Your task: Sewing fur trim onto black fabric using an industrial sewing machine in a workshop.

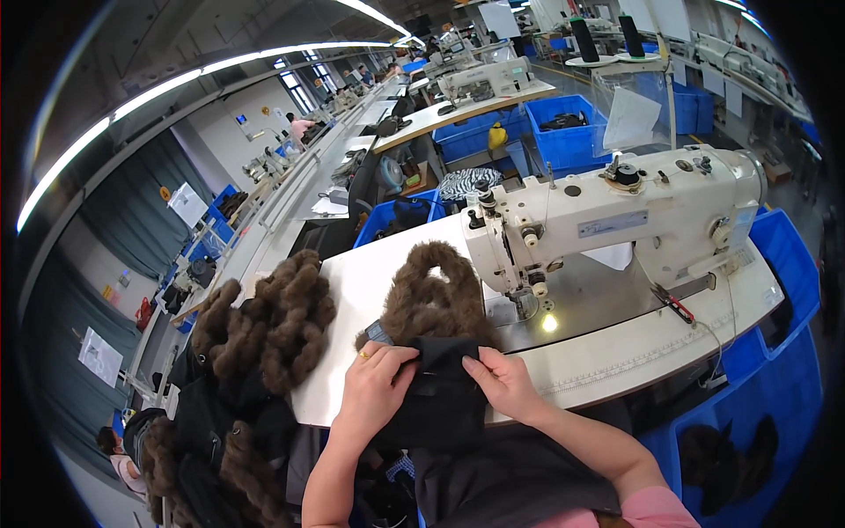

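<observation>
Both my hands pinch the edges of a black fabric piece [444, 387] at the near edge of the sewing table. On its left side, my left hand [377, 380] is closed with thumb and fingers on the cloth. Its right side is gripped by my right hand [503, 378]. Beyond the cloth, and seemingly joined to it, brown fur trim [431, 295] curves in a loop on the white tabletop. A small grey label [378, 333] shows beside my left fingers. The white sewing machine [607, 220] stands to the right, its lamp lit near the needle.
At the left hangs a heap of fur-trimmed black pieces [273, 326]. Red-handled snips [673, 304] lie on the machine bed. Blue bins [744, 378] stand at the right, below the table edge. Farther back are more sewing tables [475, 110] and people at work.
</observation>
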Available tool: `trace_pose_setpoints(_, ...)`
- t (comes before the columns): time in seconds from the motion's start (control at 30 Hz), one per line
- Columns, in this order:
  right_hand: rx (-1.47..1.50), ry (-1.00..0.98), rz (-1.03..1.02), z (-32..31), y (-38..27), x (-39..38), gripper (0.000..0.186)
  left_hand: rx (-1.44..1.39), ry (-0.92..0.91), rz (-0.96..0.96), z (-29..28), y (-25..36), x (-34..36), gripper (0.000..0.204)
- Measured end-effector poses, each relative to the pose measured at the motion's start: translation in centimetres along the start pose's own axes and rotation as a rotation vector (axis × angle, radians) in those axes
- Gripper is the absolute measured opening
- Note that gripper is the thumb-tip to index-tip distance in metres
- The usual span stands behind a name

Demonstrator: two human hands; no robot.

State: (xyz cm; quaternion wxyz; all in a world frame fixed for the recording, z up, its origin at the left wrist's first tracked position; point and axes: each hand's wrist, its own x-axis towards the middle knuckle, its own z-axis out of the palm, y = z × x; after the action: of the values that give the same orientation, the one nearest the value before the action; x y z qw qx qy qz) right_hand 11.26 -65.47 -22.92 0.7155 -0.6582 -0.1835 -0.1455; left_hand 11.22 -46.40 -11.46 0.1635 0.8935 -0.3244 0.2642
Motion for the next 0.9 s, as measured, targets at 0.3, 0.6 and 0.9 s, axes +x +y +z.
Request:
trace_pose_setpoints(0.3,0.034,0.043,-0.071,0.8,0.5,-0.1,0.017,0.088,0.169,0.096,-0.4,-0.5,0.4,0.026)
trace_pose_setpoints(0.6,0.107,0.032,0.062,1.3,-1.1,0.4,0.025,-0.035,0.226,-0.033,-2.1,1.5,3.5,0.040)
trace_pose_setpoints(0.9,0.144,-0.001,-0.131,-1.0,-1.8,1.5,0.030,-0.226,-0.184,0.055,0.1,0.4,3.9,0.008)
